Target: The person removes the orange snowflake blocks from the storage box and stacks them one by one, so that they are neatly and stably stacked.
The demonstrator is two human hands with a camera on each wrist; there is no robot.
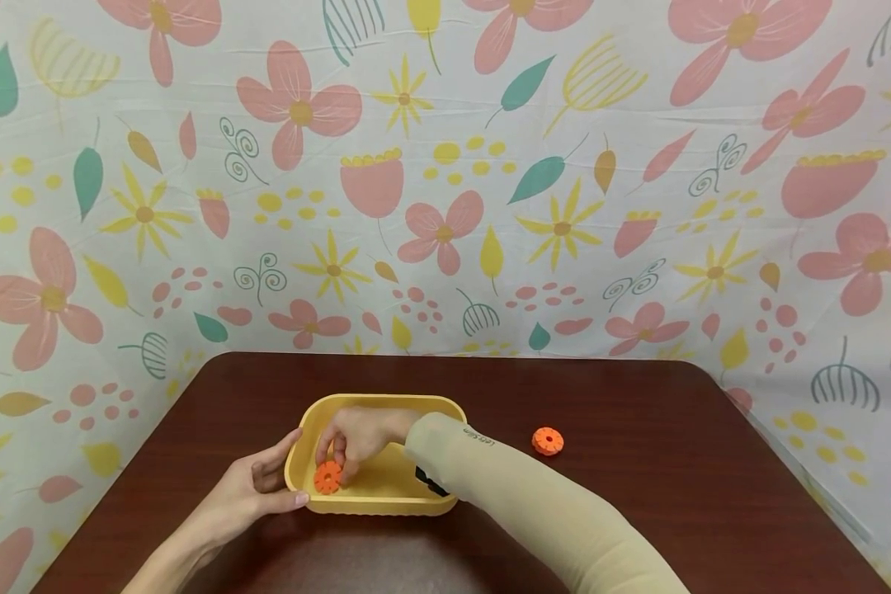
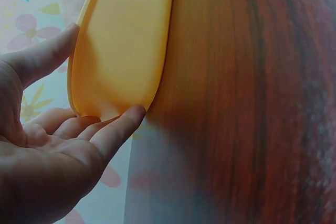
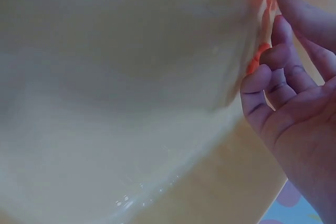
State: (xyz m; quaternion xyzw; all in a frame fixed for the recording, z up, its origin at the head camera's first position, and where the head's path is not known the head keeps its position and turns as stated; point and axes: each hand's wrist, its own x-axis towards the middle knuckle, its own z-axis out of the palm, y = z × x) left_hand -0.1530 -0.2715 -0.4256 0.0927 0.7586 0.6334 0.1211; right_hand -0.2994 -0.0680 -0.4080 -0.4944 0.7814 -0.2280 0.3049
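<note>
A yellow plastic bin [image 1: 397, 474] with rounded corners sits on the dark table. At its left end my left hand [image 1: 239, 488] grips it, thumb at the near corner and fingers reaching to the far rim; the left wrist view shows them spanning the end wall. My right hand [image 1: 361, 436] reaches down inside the bin, fingers bent. Between its thumb and fingers it pinches an orange notched disc [image 1: 327, 477] by the bin's left end. In the right wrist view, the fingers partly hide orange plastic [image 3: 257, 59] close to the bin's wall.
More orange notched plastic [image 1: 548, 441] lies on the table [image 1: 638, 495] to the right of the bin, looking like discs stacked together. A flower-patterned cloth [image 1: 445, 247] hangs behind the table and along its sides. My right sleeve [image 1: 520, 495] crosses over the bin's right end.
</note>
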